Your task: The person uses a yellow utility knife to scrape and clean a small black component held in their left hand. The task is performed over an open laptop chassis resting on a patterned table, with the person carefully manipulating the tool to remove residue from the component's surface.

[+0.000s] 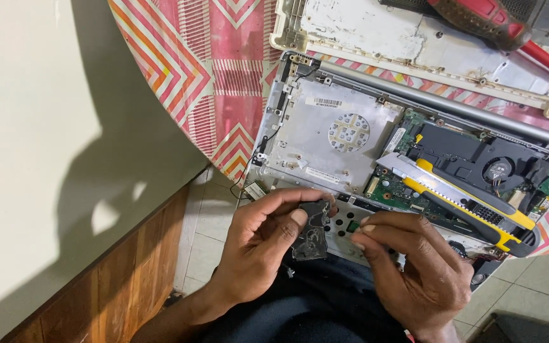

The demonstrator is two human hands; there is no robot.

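- The left hand [258,244] pinches a small crumpled black piece [312,232] between thumb and fingers, low in the centre of the frame, just over the near edge of the opened laptop base [344,127]; a loose grip could let it fall to the tiled floor [208,219] below.
- The right hand [414,263] has its fingertips pressed together beside the piece, apparently holding nothing; a hard tug there could tear it.
- A yellow-and-black utility knife [459,194] lies across the exposed circuit board [398,190] at centre right; a knock could scratch parts.
- The base overhangs the tabletop [211,70], so leaning on it could tip it.
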